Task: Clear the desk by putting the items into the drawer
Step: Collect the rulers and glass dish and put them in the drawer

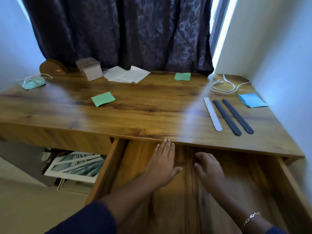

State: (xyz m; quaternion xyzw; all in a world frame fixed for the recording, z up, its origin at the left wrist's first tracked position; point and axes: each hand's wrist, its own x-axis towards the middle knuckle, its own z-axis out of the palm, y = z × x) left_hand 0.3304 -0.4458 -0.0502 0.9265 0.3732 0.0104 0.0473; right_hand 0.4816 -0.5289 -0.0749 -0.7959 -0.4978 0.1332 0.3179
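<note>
Desk: the brown wood-grain desk [135,115] sits directly over the drawer and carries every loose item.
Drawer: the wide matching wooden drawer [236,183] stands pulled out toward the person. The part of its floor in view holds nothing.
Framed print: a white-bordered teal print [76,166] lies low down, left of the drawer.
Left hand: the left hand [163,164] is over the drawer's middle, fingers straight and together, tips at the desk's front edge, holding nothing.
Right hand: the right hand [209,169], blurred, is over the drawer just right of the left hand. Its fingers are loosely bent and nothing shows in it.
White papers: loose white sheets [126,75] lie far beyond the drawer, toward its left.
White cable: a coiled white cable [228,85] lies far beyond the drawer's right half.
Strips: one pale grey flat strip [212,114] and two dark flat strips [226,117] lie side by side, nearest the drawer, past its right half.
Box: a translucent pinkish plastic box [90,69] stands far off to the drawer's left.
Stand: a brown rounded wooden stand [50,66] is farther left again.
Teal item: a teal piece with white cords [33,82], perhaps a mask, is farthest left.
Blue pad: a blue paper pad [252,100] lies past the drawer's right end.
Green notes: two green paper notes, one [103,99] past the drawer's left edge and one [182,76] far beyond its middle.
Progress: barely begun, I judge. The drawer is open, but every item remains to be moved into it.
</note>
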